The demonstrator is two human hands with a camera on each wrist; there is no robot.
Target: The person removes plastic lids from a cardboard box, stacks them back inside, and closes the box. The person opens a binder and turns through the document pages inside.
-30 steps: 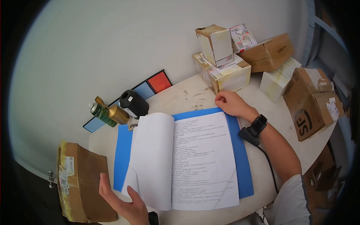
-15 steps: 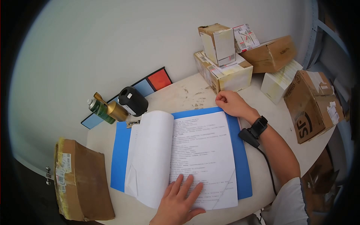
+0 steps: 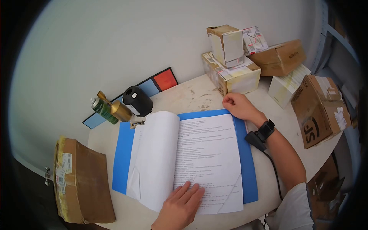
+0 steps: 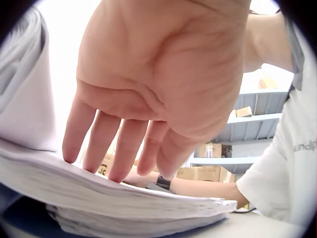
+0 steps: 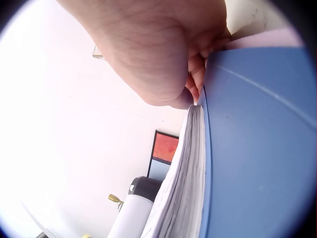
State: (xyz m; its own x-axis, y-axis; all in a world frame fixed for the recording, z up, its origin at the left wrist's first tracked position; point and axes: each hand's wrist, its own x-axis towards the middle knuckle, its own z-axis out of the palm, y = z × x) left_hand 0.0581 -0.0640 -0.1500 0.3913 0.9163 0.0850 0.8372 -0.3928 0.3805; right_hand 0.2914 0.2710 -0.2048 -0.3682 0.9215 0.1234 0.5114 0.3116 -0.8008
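Observation:
A thick stack of printed pages [image 3: 209, 153] lies on a blue clipboard folder [image 3: 250, 172], with its turned-over pages [image 3: 157, 161] bulging on the left. My left hand [image 3: 182, 205] rests on the lower part of the printed page, fingers extended. In the left wrist view, the fingertips [image 4: 116, 174] of the left hand [image 4: 158, 74] meet the top sheet, palm facing the camera. My right hand [image 3: 241, 107] rests at the folder's upper right corner, its fingers loosely curled. In the right wrist view, the right hand [image 5: 158, 54] sits against the corner of the stack and folder [image 5: 262, 139].
Behind the folder stand a black cylinder [image 3: 138, 101], a gold pot [image 3: 121, 111] and a green bottle [image 3: 102, 111]. A cardboard box [image 3: 88, 184] is at the left. Several parcels [image 3: 241, 78] are piled at the back right, near an SF carton [image 3: 320, 111]. A cable [image 3: 274, 168] runs from the right wrist.
My left hand has moved right from beside the turned pages onto the lower printed page, then settled there with fingers closer together. The right hand has stayed at the folder's corner.

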